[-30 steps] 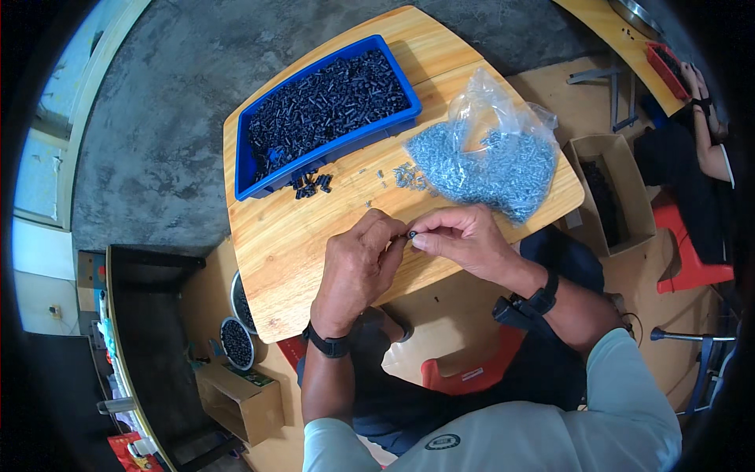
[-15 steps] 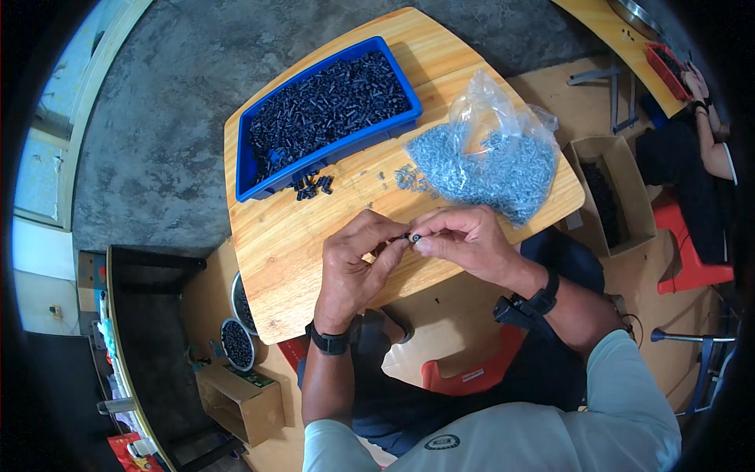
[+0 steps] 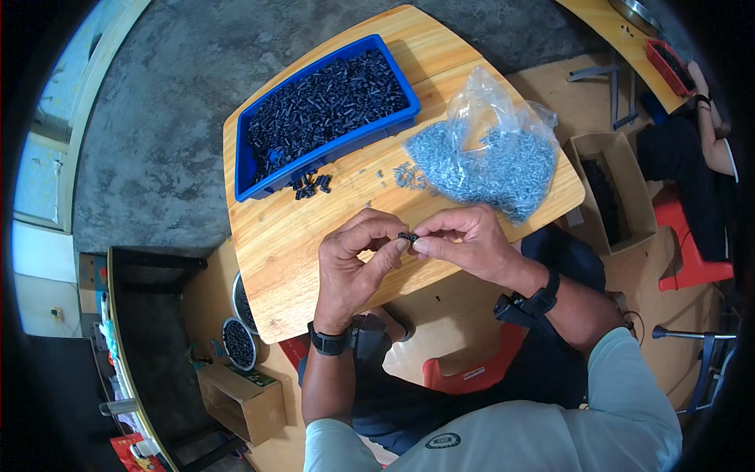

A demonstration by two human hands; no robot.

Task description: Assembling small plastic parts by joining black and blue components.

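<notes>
Over the near edge of the wooden table [image 3: 291, 267], my two hands meet fingertip to fingertip. Thumb and finger of my left hand [image 3: 350, 259] pinch a small black plastic piece [image 3: 407, 237]. My right hand [image 3: 469, 244] pinches the same piece at its other end; whether a screw is in these fingers is hidden. Beyond them stands a blue bin [image 3: 397, 123] heaped with short black pieces, and a few loose black pieces [image 3: 313, 186] lie before it. A clear plastic bag [image 3: 495, 165] full of silvery screws sits to the right, with loose screws [image 3: 409, 176] spilled beside it.
An open cardboard box [image 3: 646, 206] with black parts stands right of the table, near a red stool [image 3: 686, 244]. A co-worker's arm [image 3: 712, 141] reaches to a red tray [image 3: 668, 69]. At lower left are a bowl of black parts [image 3: 238, 344] and another cardboard box [image 3: 263, 409].
The black piece has turned between my fingertips, its round end no longer facing up. My left hand has shifted slightly left; the right has barely moved.
</notes>
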